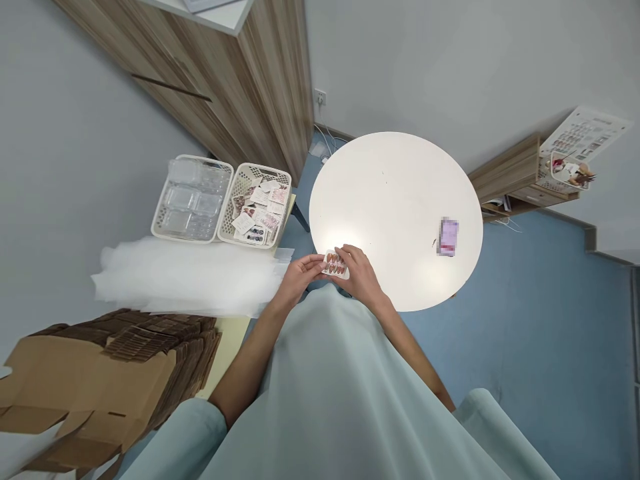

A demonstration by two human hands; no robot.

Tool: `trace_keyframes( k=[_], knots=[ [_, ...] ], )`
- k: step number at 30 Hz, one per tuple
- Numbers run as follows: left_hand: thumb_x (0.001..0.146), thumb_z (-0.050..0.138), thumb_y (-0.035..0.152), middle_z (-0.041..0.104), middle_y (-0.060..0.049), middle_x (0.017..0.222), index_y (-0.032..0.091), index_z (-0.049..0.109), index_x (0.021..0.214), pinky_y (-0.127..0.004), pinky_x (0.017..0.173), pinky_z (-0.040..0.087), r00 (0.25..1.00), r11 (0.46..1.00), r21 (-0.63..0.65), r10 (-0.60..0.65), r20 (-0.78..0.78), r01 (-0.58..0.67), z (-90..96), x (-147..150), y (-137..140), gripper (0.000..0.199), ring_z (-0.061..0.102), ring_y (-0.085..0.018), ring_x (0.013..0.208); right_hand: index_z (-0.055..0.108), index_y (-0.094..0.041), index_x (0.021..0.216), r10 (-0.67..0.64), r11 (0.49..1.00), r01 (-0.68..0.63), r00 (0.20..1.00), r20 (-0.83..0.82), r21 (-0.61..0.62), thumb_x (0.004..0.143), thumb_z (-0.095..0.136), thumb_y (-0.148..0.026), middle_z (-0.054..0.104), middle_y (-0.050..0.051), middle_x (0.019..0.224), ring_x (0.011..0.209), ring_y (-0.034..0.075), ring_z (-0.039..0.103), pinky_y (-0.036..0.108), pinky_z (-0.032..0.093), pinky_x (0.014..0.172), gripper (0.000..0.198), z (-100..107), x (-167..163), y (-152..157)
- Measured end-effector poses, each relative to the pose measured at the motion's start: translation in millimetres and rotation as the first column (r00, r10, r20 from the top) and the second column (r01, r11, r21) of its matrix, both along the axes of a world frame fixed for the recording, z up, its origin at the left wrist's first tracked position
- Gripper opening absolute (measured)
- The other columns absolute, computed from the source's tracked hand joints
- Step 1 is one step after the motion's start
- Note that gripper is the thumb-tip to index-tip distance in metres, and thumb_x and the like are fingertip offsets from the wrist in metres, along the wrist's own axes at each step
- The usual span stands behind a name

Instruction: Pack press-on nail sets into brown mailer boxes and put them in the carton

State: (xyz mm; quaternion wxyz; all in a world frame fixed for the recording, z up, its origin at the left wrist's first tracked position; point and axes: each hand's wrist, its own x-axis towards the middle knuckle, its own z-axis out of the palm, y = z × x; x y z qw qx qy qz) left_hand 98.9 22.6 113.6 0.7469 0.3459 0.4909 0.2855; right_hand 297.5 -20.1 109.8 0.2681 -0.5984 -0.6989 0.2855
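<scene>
Between my hands, at the near edge of the round white table (395, 193), is a small white card of press-on nails (335, 264), with two rows of orange and reddish nails facing up. My left hand (300, 277) pinches the card's left side between thumb and fingers. On the other side, my right hand (359, 272) grips the right edge, its fingers curled over the top corner and hiding part of the upper row. The card is held just in front of my light green clothing.
A blurred purple item (448, 237) lies on the table's right. Leftward stand a basket of clear plastic boxes (193, 200) and a basket of nail cards (257, 207). White translucent sheets (187, 277) and flattened cardboard boxes (100, 380) are stacked nearer. A wooden cabinet (240, 93) stands behind.
</scene>
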Motion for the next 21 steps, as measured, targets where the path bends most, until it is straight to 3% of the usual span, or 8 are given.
trace_keyframes(
  k=[6,12,17,21],
  knots=[
    [0.067,0.093,0.060,0.081,-0.011,0.108,0.018,0.075,0.108,-0.050,0.099,0.061,0.994,1.000,-0.012,0.020,-0.111,-0.021,-33.9,-6.1,11.9,0.061,0.075,-0.029,0.101,0.059,-0.026,0.148,0.044,0.997,-0.037,0.994,0.099,-0.072,0.092,0.080,-0.029,0.061,0.016,0.139,0.132,0.036,0.056,0.054,0.052,0.109,0.060,-33.7,-12.0,21.5],
    [0.068,0.093,0.055,0.079,-0.011,0.101,0.017,0.075,0.110,-0.047,0.099,0.058,0.985,0.999,-0.041,0.015,-0.171,-0.023,-67.4,-24.5,15.6,0.059,0.076,-0.027,0.095,0.060,-0.015,0.144,0.050,0.977,-0.006,0.978,0.203,-0.211,0.086,0.082,-0.020,0.060,0.019,0.139,0.129,0.035,0.056,0.048,0.051,0.109,0.063,-87.3,-18.2,37.0],
    [0.067,0.091,0.061,0.080,-0.013,0.114,0.019,0.073,0.114,-0.046,0.100,0.058,0.977,0.997,-0.077,-0.029,-0.212,0.013,-77.5,-45.0,15.7,0.066,0.076,-0.028,0.103,0.060,-0.015,0.144,0.040,0.961,0.042,0.957,0.287,-0.274,0.087,0.078,-0.017,0.060,0.019,0.141,0.133,0.035,0.055,0.048,0.050,0.111,0.060,-122.9,-20.9,41.9],
    [0.071,0.086,0.063,0.077,-0.015,0.126,0.019,0.071,0.118,-0.045,0.105,0.057,0.967,0.994,-0.097,-0.071,-0.243,0.048,-77.1,-61.6,22.4,0.066,0.076,-0.029,0.111,0.056,-0.017,0.149,0.006,0.969,0.070,0.952,0.305,-0.238,0.086,0.079,-0.016,0.054,0.020,0.154,0.145,0.036,0.048,0.051,0.047,0.117,0.067,-127.7,-27.6,43.0]
  ],
)
